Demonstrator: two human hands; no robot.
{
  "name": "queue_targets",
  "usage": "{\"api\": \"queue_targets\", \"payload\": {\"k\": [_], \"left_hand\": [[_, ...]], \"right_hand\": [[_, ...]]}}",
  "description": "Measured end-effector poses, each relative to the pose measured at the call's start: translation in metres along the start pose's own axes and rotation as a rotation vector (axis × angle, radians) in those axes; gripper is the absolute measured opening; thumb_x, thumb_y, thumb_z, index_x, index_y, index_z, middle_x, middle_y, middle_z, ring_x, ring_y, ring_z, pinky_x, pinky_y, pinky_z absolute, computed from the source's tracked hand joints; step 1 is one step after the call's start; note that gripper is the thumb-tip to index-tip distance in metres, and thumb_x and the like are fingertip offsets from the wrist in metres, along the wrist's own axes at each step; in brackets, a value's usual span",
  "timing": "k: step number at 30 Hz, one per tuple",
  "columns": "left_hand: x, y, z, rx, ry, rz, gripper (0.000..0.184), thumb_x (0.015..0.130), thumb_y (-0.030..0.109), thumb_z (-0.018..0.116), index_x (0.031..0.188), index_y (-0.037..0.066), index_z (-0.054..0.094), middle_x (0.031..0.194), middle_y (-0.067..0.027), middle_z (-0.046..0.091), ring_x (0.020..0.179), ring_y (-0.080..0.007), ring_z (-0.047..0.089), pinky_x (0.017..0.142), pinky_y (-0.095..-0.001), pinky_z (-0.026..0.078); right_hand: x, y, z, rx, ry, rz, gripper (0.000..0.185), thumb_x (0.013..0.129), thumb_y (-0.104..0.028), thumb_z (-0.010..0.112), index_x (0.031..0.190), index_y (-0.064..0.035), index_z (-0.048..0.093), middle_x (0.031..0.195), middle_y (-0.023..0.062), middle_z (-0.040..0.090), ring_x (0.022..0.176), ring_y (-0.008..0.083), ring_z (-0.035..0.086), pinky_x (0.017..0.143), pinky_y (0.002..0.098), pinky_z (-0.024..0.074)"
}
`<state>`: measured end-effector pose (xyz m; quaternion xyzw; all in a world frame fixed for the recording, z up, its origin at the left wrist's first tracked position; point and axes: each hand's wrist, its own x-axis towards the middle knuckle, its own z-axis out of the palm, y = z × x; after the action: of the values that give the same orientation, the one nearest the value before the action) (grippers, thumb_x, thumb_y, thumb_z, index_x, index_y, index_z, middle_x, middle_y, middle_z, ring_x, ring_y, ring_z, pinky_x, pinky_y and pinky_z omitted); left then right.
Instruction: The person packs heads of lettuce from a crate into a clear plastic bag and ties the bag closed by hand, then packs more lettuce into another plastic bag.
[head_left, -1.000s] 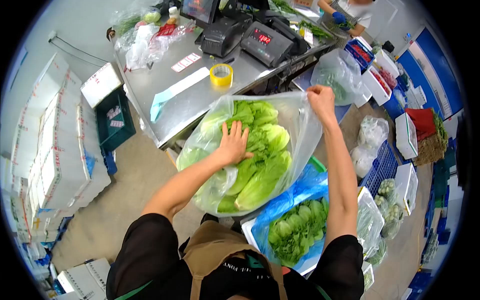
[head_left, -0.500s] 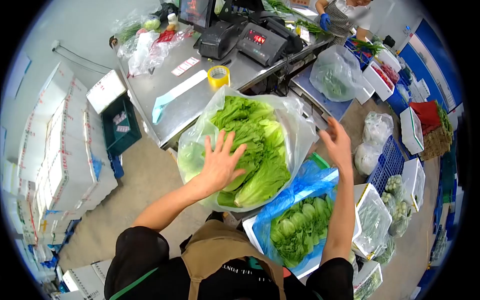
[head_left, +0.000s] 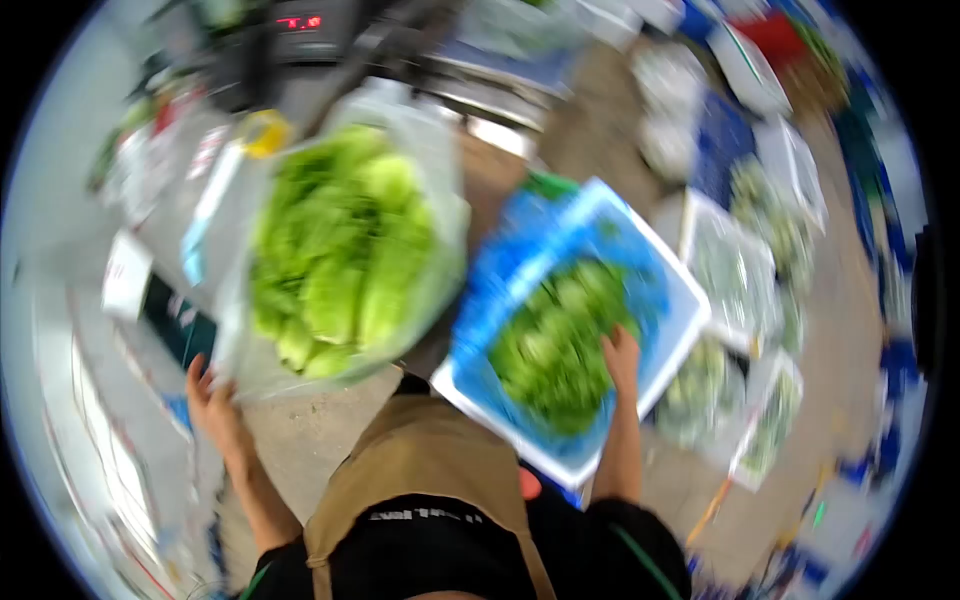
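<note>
A clear plastic bag [head_left: 445, 235] full of green lettuce [head_left: 345, 240] lies open-topped in front of me, left of centre. Close to its lower left edge is my left hand [head_left: 215, 405], blurred, fingers apart; whether it touches the plastic is unclear. To the right, a white box [head_left: 655, 240] lined with blue plastic [head_left: 520, 255] holds more leafy greens [head_left: 560, 345]. My right hand [head_left: 622, 355] is at the right edge of these greens, its fingertips against the leaves. Motion blur hides whether it grips any.
Yellow tape [head_left: 264, 133] and a scale [head_left: 312, 28] with a red display are on the metal table, upper left. Bagged vegetables [head_left: 735, 265] in white boxes and a blue crate [head_left: 722, 150] stand right. Stacked white boxes [head_left: 95, 440] are at the left.
The view has swung right and blurred. My left hand has left the lettuce for the bag's lower left side. My right hand released the bag's rim and moved down to the greens in the box.
</note>
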<state>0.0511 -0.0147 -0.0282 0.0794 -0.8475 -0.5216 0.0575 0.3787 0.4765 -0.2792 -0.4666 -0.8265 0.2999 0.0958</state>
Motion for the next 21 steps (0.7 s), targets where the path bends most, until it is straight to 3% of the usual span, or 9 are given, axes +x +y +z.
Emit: {"api": "queue_targets", "payload": {"k": [3, 5, 8, 10, 11, 15, 16, 18, 21], "left_hand": [[0.009, -0.015, -0.006, 0.118, -0.103, 0.082, 0.056, 0.084, 0.019, 0.062, 0.133, 0.004, 0.040, 0.123, -0.0127, 0.048, 0.105, -0.0205, 0.049, 0.089, -0.0343, 0.041], [-0.009, 0.019, 0.022, 0.321, 0.034, 0.414, 0.058, 0.087, 0.024, 0.061, 0.135, 0.002, 0.037, 0.132, -0.0139, 0.044, 0.118, -0.0234, 0.044, 0.098, -0.0373, 0.035], [-0.037, 0.069, 0.058, 0.366, 0.024, 0.679, 0.048, 0.088, 0.012, 0.056, 0.131, -0.003, 0.039, 0.134, -0.0160, 0.043, 0.123, -0.0264, 0.041, 0.103, -0.0416, 0.032], [-0.053, 0.083, 0.081, 0.269, -0.112, 0.779, 0.043, 0.089, 0.006, 0.053, 0.129, -0.003, 0.041, 0.133, -0.0163, 0.043, 0.122, -0.0271, 0.043, 0.102, -0.0407, 0.033], [-0.062, 0.086, 0.092, 0.205, -0.214, 0.802, 0.040, 0.089, 0.003, 0.051, 0.128, -0.002, 0.042, 0.132, -0.0165, 0.044, 0.122, -0.0273, 0.044, 0.102, -0.0400, 0.034], [-0.089, 0.076, 0.115, 0.175, -0.435, 0.591, 0.037, 0.088, -0.001, 0.051, 0.124, -0.004, 0.045, 0.129, -0.0160, 0.046, 0.111, -0.0241, 0.051, 0.096, -0.0358, 0.040], [-0.095, 0.072, 0.119, 0.154, -0.480, 0.550, 0.035, 0.087, -0.003, 0.051, 0.122, -0.005, 0.046, 0.128, -0.0153, 0.046, 0.109, -0.0223, 0.052, 0.094, -0.0338, 0.041], [-0.100, 0.067, 0.126, 0.225, -0.551, 0.563, 0.034, 0.082, -0.008, 0.052, 0.116, -0.003, 0.051, 0.124, -0.0162, 0.050, 0.098, -0.0218, 0.058, 0.086, -0.0319, 0.046], [-0.112, 0.068, 0.137, 0.307, -0.609, 0.575, 0.036, 0.078, -0.009, 0.056, 0.112, -0.001, 0.055, 0.118, -0.0178, 0.053, 0.088, -0.0216, 0.062, 0.078, -0.0310, 0.050]], "right_hand": [[-0.029, 0.062, 0.030, -0.051, 0.034, 0.054, 0.036, 0.076, -0.014, 0.064, 0.108, 0.0016, 0.059, 0.101, 0.0221, 0.062, 0.089, 0.0355, 0.061, 0.078, 0.0407, 0.0489], [-0.044, 0.077, 0.039, -0.106, 0.026, 0.057, 0.038, 0.074, -0.011, 0.065, 0.110, 0.0006, 0.058, 0.103, 0.0223, 0.060, 0.092, 0.0367, 0.059, 0.078, 0.0409, 0.0484], [-0.062, 0.060, 0.045, -0.195, -0.180, 0.078, 0.047, 0.071, -0.007, 0.066, 0.115, -0.0006, 0.054, 0.111, 0.0229, 0.054, 0.099, 0.0378, 0.055, 0.081, 0.0422, 0.0465], [-0.061, 0.046, 0.048, -0.226, -0.095, -0.149, 0.050, 0.069, -0.005, 0.066, 0.117, -0.0007, 0.051, 0.116, 0.0226, 0.050, 0.104, 0.0395, 0.051, 0.084, 0.0438, 0.0447], [-0.058, 0.045, 0.050, -0.238, -0.053, -0.266, 0.052, 0.068, -0.004, 0.066, 0.118, -0.0007, 0.050, 0.118, 0.0224, 0.048, 0.106, 0.0403, 0.049, 0.086, 0.0447, 0.0438], [-0.035, 0.099, 0.055, 0.094, -0.168, 0.169, 0.082, 0.068, -0.008, 0.069, 0.139, -0.0095, 0.027, 0.139, 0.0260, 0.026, 0.125, 0.0443, 0.031, 0.097, 0.0457, 0.0360], [-0.033, 0.113, 0.047, 0.039, -0.332, 0.069, 0.101, 0.065, -0.019, 0.075, 0.145, -0.0198, 0.012, 0.146, 0.0274, 0.010, 0.132, 0.0454, 0.019, 0.103, 0.0493, 0.0280], [-0.029, 0.101, 0.027, 0.082, -0.565, 0.109, 0.111, 0.061, -0.029, 0.080, 0.146, -0.0261, 0.009, 0.147, 0.0274, 0.006, 0.134, 0.0453, 0.013, 0.105, 0.0531, 0.0222], [-0.038, 0.105, 0.034, 0.006, -0.633, -0.082, 0.117, 0.052, -0.044, 0.083, 0.145, -0.0306, 0.014, 0.147, 0.0269, 0.011, 0.134, 0.0441, 0.016, 0.105, 0.0565, 0.0190]]}}
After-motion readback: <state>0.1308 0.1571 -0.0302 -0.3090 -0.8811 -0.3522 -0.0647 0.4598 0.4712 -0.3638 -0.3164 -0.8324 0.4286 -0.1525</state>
